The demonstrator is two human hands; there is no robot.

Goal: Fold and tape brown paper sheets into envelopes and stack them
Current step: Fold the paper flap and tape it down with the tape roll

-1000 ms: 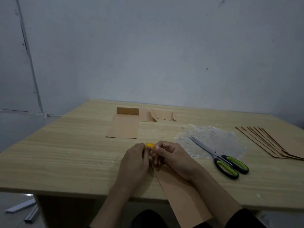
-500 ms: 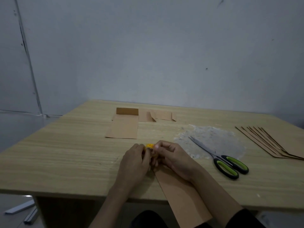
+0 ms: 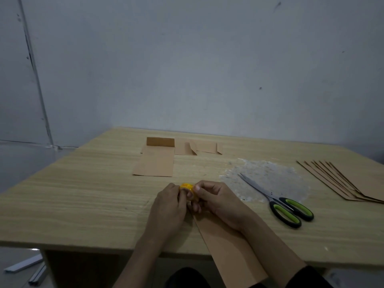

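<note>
A small yellow tape roll [image 3: 187, 188] is held between both hands near the table's front middle. My left hand [image 3: 169, 206] grips it from the left; my right hand [image 3: 216, 199] pinches at it from the right with curled fingers. Under my right wrist a long folded brown paper sheet [image 3: 226, 248] lies on the table and hangs over the front edge. A folded brown envelope [image 3: 154, 162] with its flap up lies further back, with more folded brown pieces [image 3: 197, 147] behind it. A fanned stack of brown sheets [image 3: 342, 179] lies at the right.
Scissors [image 3: 276, 201] with green and black handles lie right of my hands, blades shut, on a whitish patch [image 3: 270, 175] of the wooden table [image 3: 83, 194]. A grey wall stands behind. Metal strips [image 3: 27, 267] lie on the floor at lower left.
Both hands stay together on the tape roll; only the fingers have shifted slightly. Nothing else on the table has moved.
</note>
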